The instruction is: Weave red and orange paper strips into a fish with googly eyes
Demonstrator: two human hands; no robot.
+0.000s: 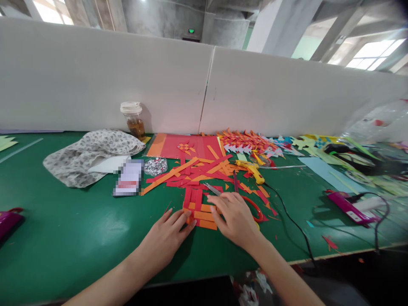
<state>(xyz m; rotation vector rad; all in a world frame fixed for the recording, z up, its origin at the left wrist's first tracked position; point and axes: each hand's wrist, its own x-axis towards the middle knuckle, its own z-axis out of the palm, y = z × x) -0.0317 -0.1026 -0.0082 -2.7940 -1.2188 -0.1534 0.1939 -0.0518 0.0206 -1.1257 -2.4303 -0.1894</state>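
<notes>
A small woven mat of red and orange paper strips (pixel 199 210) lies flat on the green table, red strips running away from the person, orange ones crossing them near its front edge.

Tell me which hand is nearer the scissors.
Right. The right hand lies just in front of the scissors, partly covering them. The left hand rests at the left edge of the woven strips, apart from the scissors.

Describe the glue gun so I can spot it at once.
On the green table, look past the right hand to the heap of red and orange paper strips. The glue gun lies at its right edge: the only yellow tool, trailing a black cord.
</notes>
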